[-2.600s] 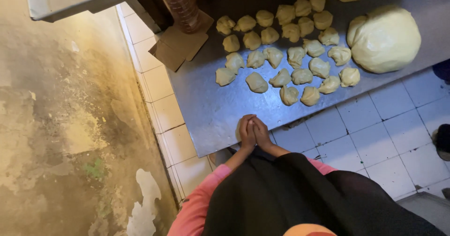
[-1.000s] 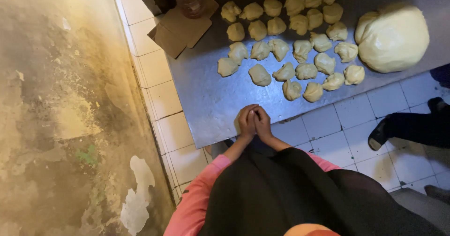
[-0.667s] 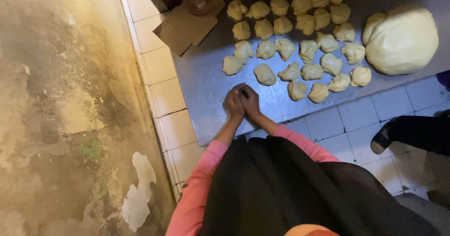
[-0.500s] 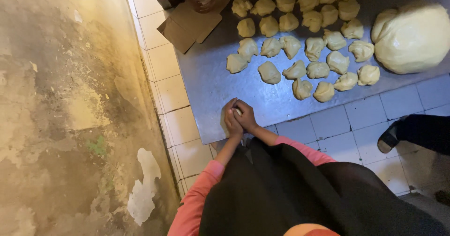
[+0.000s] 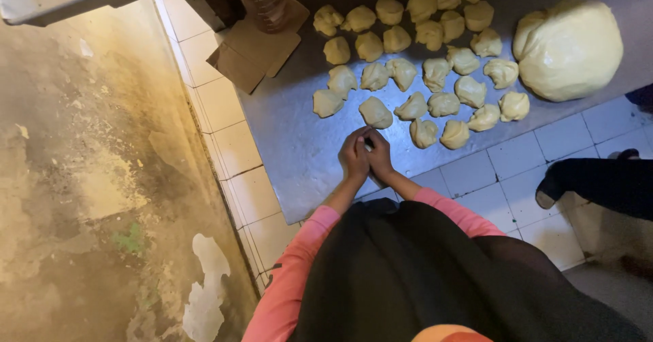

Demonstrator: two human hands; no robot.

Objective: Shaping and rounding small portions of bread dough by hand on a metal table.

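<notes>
Two hands, left [image 5: 354, 157] and right [image 5: 379, 156], are pressing together at frame centre over the metal sheet [image 5: 292, 145]; whatever they hold is hidden. Dough pieces [image 5: 375, 113] are lying just above, big dough [image 5: 568, 49] upper right.

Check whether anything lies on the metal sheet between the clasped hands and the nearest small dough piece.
Nothing visible does. The left hand and right hand are pressed together over the grey metal sheet. The nearest small pale yellow dough piece sits just beyond the fingertips, with only bare sheet between.

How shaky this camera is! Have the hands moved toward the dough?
Yes: left hand and right hand moved from the counter edge toward the nearest dough piece.
</notes>
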